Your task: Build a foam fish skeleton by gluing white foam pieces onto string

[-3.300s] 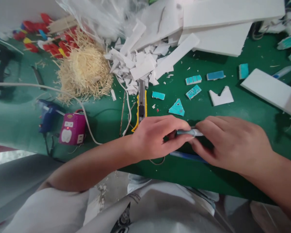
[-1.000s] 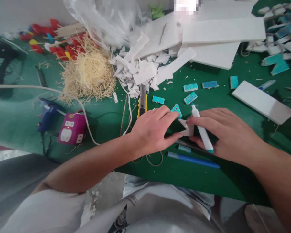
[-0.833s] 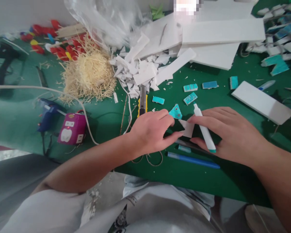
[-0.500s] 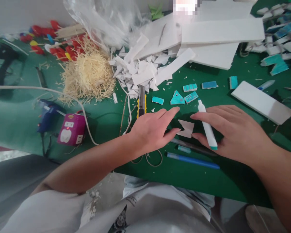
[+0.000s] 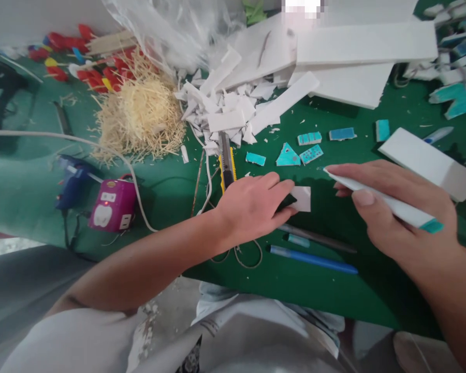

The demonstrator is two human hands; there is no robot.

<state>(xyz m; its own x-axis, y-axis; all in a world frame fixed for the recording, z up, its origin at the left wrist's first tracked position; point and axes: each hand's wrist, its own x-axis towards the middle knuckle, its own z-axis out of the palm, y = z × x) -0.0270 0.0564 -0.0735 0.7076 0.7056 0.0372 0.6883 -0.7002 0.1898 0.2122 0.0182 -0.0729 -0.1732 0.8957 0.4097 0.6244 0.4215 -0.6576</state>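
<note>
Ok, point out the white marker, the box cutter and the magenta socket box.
White marker (image 5: 406, 211): head view, on its white barrel.
Box cutter (image 5: 227, 158): head view, on its grey metal channel.
Magenta socket box (image 5: 121, 199): head view, on its magenta casing.

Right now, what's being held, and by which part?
The right hand holds the marker toward its tip; the left hand touches the left side of the white piece.
</note>
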